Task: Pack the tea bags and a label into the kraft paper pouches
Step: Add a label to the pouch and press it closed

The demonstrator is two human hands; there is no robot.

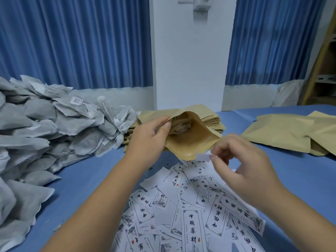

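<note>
My left hand (151, 133) grips the upper lip of a kraft paper pouch (189, 142) and holds its mouth wide; tea bags show inside it. Just below the pouch's mouth, my right hand (241, 160) pinches a small white label (202, 157) between thumb and fingers. A big heap of grey tea bags (45, 135) fills the left of the blue table. Printed paper labels (190, 215) lie scattered in front of me.
A stack of flat kraft pouches (216, 120) lies behind the held pouch. More kraft pouches (283, 131) lie at the right. The blue table (87, 180) ends at a white wall with blue curtains. A wooden shelf (320, 70) stands far right.
</note>
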